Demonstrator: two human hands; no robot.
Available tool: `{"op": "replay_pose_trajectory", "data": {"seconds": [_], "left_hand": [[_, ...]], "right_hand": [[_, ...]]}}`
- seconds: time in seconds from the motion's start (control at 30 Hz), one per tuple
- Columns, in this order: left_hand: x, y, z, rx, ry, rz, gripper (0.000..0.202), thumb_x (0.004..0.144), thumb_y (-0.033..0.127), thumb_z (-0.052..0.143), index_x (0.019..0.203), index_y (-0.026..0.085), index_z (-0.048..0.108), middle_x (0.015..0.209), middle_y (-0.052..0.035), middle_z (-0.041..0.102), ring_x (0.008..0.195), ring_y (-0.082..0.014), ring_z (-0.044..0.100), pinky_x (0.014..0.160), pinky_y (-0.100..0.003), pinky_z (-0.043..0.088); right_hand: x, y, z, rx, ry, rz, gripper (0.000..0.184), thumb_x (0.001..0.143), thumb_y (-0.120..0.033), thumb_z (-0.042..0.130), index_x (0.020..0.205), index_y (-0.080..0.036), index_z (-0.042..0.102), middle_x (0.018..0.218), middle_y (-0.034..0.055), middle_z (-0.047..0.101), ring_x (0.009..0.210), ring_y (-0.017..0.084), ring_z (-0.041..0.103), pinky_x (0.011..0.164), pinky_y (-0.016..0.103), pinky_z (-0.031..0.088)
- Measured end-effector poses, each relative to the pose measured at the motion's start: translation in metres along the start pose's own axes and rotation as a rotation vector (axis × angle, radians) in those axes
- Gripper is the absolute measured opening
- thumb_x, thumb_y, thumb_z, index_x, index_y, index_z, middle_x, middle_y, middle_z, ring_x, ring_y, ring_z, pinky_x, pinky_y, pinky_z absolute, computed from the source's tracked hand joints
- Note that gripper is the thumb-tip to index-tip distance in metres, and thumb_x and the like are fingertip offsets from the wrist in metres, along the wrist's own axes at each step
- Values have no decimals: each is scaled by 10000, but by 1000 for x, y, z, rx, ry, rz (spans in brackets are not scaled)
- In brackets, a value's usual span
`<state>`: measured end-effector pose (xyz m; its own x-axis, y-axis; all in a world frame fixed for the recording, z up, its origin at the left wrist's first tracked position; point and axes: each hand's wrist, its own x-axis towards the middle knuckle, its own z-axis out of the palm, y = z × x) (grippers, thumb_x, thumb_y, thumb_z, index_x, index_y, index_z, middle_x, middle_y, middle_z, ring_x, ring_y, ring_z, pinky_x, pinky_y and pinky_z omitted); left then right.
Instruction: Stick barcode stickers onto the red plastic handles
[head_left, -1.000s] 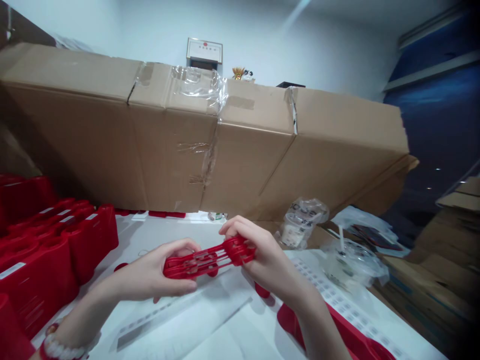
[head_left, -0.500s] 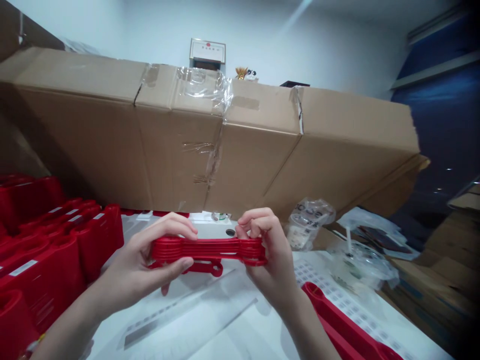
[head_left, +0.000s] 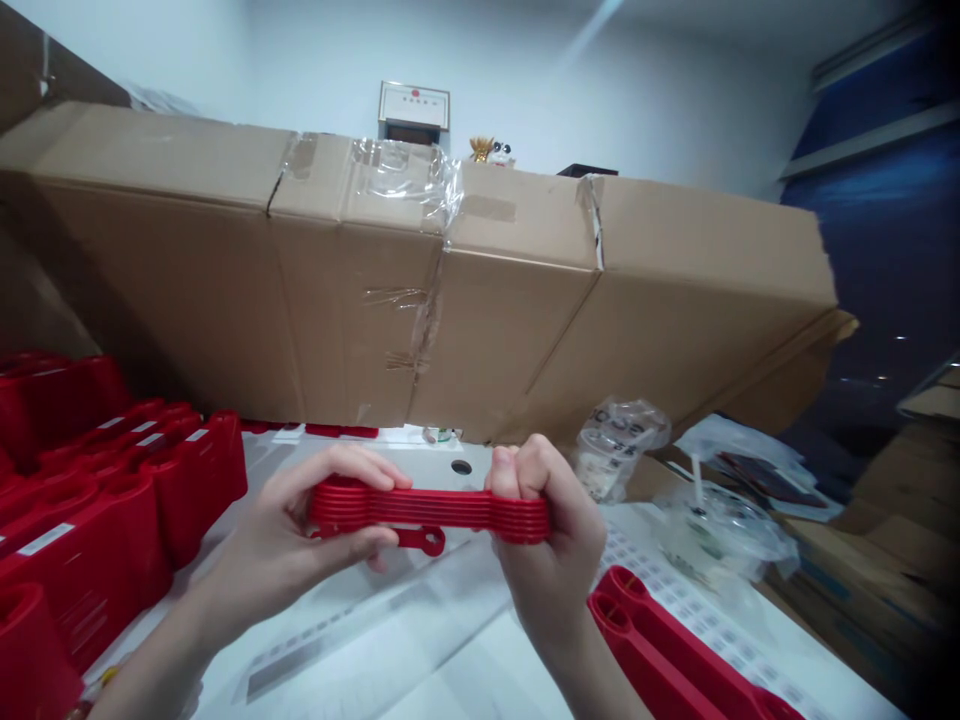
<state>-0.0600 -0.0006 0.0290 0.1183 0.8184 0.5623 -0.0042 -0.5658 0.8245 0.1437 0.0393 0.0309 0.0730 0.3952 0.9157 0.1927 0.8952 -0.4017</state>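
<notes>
A stack of several flat red bars with rounded ends (head_left: 439, 509) is held level above the table between my two hands. Around its left end my left hand (head_left: 300, 530) is closed, fingers on top and thumb along the front. My right hand (head_left: 551, 540) grips the other end, with its fingers curled over the top. Another red piece with a ringed end (head_left: 431, 541) shows just below the stack, partly hidden by it and by my left hand. Longer red bars (head_left: 667, 640) lie on the table beside my right forearm.
Rows of labelled red parts (head_left: 97, 560) fill the left side. A large taped cardboard sheet (head_left: 360, 310) stands across the back. Printed papers (head_left: 420, 640) cover the white table in front. A clear plastic bag (head_left: 619, 450) and a wrapped cup (head_left: 705, 530) stand at the right.
The stack's bars now line up more evenly, and it sits slightly lower and farther right. My right fingers have curled more tightly over its right end.
</notes>
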Motion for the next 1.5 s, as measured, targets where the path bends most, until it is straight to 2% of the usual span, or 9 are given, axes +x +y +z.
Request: {"op": "replay_pose_trajectory", "data": {"seconds": [0.3, 0.47, 0.63, 0.73, 0.83, 0.97, 1.13, 1.27, 1.5], "left_hand": [[4, -9, -19, 334, -37, 332, 356, 810, 96, 811, 1044, 357, 748, 1042, 68, 815, 810, -126, 776, 734, -161, 616], [10, -8, -26, 253, 4, 69, 122, 825, 193, 800, 915, 257, 750, 774, 40, 800, 565, -111, 713, 595, -181, 585], [23, -23, -35, 238, 86, -95, 132, 852, 268, 751, 939, 187, 695, 558, 41, 703, 548, -155, 703, 603, -235, 575], [27, -27, -40, 268, 40, -74, 144, 834, 269, 751, 934, 172, 713, 614, 25, 709, 580, -157, 692, 618, -247, 558], [26, -20, -44, 315, -33, -70, 124, 788, 222, 773, 903, 178, 751, 734, 7, 729, 662, -155, 680, 649, -241, 533], [21, -3, -46, 366, -40, -116, 113, 762, 193, 776, 874, 196, 773, 765, 16, 720, 715, -152, 668, 683, -232, 512], [24, 3, -54, 327, 131, -325, 122, 827, 285, 720, 885, 180, 745, 628, 27, 681, 602, -162, 706, 601, -239, 558], [36, -12, -70, 305, 217, -475, 119, 840, 268, 706, 809, 153, 709, 569, 16, 669, 555, -170, 710, 561, -251, 585], [45, -53, -107, 383, 258, -611, 168, 937, 293, 700, 958, 130, 666, 736, 12, 704, 618, -139, 707, 605, -279, 609]], "right_hand": [[-1, 7, 1, -157, 21, -338, 436, 896, 79, 551, 673, -229, 339, 675, -56, 387, 526, 88, 385, 463, 265, 315], [-4, 15, 3, -238, -112, -358, 319, 869, 48, 575, 771, -227, 447, 718, -32, 466, 582, 114, 461, 490, 261, 379], [-4, 15, 12, -410, -242, -200, 381, 892, -87, 576, 1264, -141, 516, 1150, 147, 603, 1013, 255, 614, 816, 412, 567], [-5, 13, 18, -454, -396, -288, 481, 922, -141, 602, 1387, -129, 478, 1323, 174, 592, 1260, 298, 545, 1124, 551, 414], [-6, 15, 24, -463, -508, -341, 262, 970, -138, 603, 1231, -152, 579, 1122, 92, 709, 1063, 227, 656, 1208, 542, 311], [-5, 18, 38, -427, -576, -296, 143, 1006, -105, 547, 924, -188, 630, 750, -20, 658, 682, 150, 601, 1185, 512, 360], [5, 26, 69, -466, -581, -404, 180, 1020, -114, 532, 1152, -127, 654, 999, 80, 760, 880, 214, 686, 1163, 548, 375], [8, 46, 101, -511, -680, -431, 250, 1040, -149, 496, 1226, -86, 651, 1075, 154, 768, 938, 266, 705, 920, 452, 545], [-2, 81, 157, -527, -964, -243, 198, 1002, -88, 510, 1044, -106, 702, 933, 124, 757, 818, 226, 683, 709, 349, 517]]}}
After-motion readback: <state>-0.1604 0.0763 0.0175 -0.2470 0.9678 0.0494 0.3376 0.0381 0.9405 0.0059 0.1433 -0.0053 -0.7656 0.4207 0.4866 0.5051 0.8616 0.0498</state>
